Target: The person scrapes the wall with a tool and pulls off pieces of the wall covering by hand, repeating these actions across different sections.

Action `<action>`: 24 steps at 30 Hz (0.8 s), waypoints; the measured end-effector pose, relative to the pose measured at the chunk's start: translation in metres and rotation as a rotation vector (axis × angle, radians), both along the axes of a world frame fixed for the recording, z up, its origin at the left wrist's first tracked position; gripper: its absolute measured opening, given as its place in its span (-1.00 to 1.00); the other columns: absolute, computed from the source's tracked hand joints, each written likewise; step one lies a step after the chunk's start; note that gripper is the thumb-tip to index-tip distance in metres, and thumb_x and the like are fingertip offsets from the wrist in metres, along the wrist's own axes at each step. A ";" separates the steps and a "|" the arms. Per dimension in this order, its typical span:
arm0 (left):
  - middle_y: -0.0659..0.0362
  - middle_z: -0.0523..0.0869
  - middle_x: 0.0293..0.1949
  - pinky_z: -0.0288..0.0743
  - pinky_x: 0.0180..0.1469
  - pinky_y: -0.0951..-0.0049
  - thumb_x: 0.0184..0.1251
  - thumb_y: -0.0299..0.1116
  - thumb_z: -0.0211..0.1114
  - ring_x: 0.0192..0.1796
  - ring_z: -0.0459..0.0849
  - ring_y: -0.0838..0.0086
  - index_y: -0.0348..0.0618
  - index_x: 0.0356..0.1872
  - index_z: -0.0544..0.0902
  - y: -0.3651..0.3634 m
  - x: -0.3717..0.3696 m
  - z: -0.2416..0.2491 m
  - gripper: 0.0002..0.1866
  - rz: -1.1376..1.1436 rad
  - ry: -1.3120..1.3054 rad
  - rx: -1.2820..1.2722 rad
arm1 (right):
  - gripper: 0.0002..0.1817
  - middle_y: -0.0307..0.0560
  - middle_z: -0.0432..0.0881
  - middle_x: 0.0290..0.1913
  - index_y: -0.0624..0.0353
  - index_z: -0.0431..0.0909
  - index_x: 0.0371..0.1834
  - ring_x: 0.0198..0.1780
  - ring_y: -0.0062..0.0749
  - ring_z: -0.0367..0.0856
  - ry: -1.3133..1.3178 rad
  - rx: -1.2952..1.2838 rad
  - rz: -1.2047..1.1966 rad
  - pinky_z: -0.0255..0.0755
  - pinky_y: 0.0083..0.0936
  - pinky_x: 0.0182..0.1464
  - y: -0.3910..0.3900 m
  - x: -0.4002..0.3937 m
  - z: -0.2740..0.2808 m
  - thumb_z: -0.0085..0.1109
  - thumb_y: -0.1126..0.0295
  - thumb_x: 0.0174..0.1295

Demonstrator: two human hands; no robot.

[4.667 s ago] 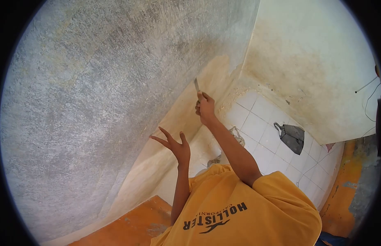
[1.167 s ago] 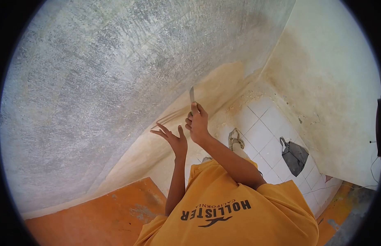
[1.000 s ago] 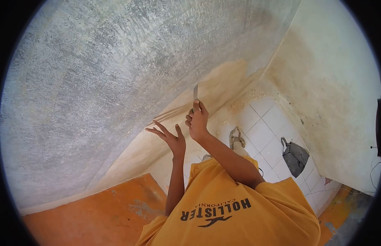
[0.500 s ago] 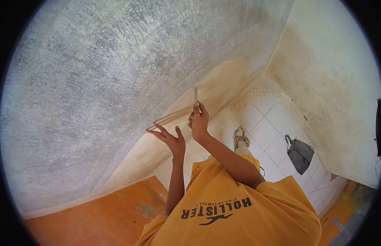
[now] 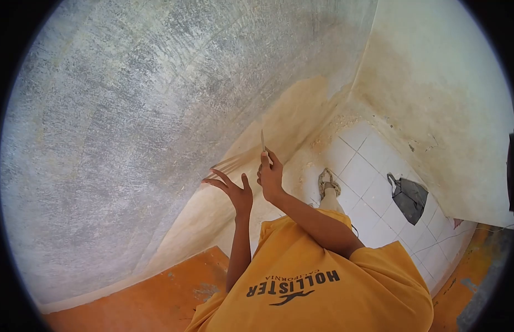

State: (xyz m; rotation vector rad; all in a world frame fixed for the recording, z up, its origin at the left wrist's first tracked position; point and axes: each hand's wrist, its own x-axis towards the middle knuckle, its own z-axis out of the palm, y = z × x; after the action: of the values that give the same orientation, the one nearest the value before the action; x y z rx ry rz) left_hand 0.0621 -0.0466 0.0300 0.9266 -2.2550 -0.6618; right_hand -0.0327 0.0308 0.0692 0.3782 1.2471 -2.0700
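My right hand (image 5: 271, 176) is closed round the handle of a thin scraper (image 5: 263, 140), whose narrow metal blade points up close to the wall. To its left, my left hand (image 5: 235, 191) has its fingers spread, with the fingertips at the wall and nothing held. The wall (image 5: 129, 127) is rough and grey-white above. A smoother beige patch (image 5: 290, 113) lies behind and beside the scraper, with an uneven edge against the grey surface. Whether the blade touches the wall I cannot tell.
A dark grey bag (image 5: 410, 200) lies on the white tiled floor (image 5: 373, 213) at the right. My foot in a sandal (image 5: 327, 182) stands near the wall base. Loose crumbs line the corner. An orange surface (image 5: 157, 293) is at the lower left.
The scraper blade has turned more edge-on and sits slightly lower in view. Both hands have shifted slightly down and right in the picture, while the view itself has moved a little.
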 end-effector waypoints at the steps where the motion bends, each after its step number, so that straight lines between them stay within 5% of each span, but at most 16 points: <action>1: -0.43 -0.73 0.55 -0.38 0.62 -0.33 0.45 -0.38 0.36 0.61 -0.69 -0.43 -0.14 0.70 -0.35 -0.001 0.000 0.001 0.11 -0.009 0.005 0.002 | -0.50 -0.41 0.27 -0.59 0.06 0.44 0.48 -0.62 -0.73 0.19 0.010 -0.033 0.006 0.10 -0.62 -0.63 -0.003 -0.005 0.000 0.09 0.10 0.60; 24: -0.48 -0.71 0.55 -0.51 0.62 -0.29 0.47 -0.34 0.37 0.60 -0.75 -0.37 -0.11 0.71 -0.35 0.002 0.006 0.003 0.11 -0.048 -0.023 -0.009 | -0.52 -0.28 0.42 -0.54 0.12 0.51 0.44 -0.64 -0.61 0.29 0.096 0.056 -0.020 0.26 -0.48 -0.59 -0.021 -0.013 -0.004 0.06 0.11 0.61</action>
State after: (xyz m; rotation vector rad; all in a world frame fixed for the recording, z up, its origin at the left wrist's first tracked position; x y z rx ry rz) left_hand 0.0681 -0.0443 0.0329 0.8829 -2.3048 -0.6642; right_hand -0.0461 0.0100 0.0651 0.3212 1.3658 -2.0948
